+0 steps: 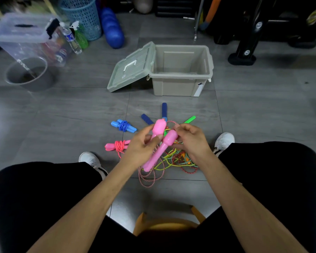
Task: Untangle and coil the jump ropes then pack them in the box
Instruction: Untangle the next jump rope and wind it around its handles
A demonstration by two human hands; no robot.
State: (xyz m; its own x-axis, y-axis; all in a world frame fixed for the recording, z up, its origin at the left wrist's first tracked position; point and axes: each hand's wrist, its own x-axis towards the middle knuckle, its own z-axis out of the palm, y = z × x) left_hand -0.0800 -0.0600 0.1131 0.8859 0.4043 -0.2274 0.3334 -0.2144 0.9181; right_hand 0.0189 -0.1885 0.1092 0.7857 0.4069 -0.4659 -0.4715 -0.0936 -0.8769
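My left hand grips two pink jump-rope handles held side by side, and their red-and-white cord hangs in loops to the floor. My right hand pinches that cord near the handle tops. Under my hands lies a tangle of yellow, green and orange ropes, with dark blue handles and a green handle sticking out. A coiled blue rope and a coiled pink rope lie to the left. The beige box stands open beyond, its lid leaning on its left side.
My knees and white shoes frame the work area on the grey tiled floor. At the far left are a clear storage bin, a metal pot, bottles and a blue basket. Black exercise equipment stands at the back right.
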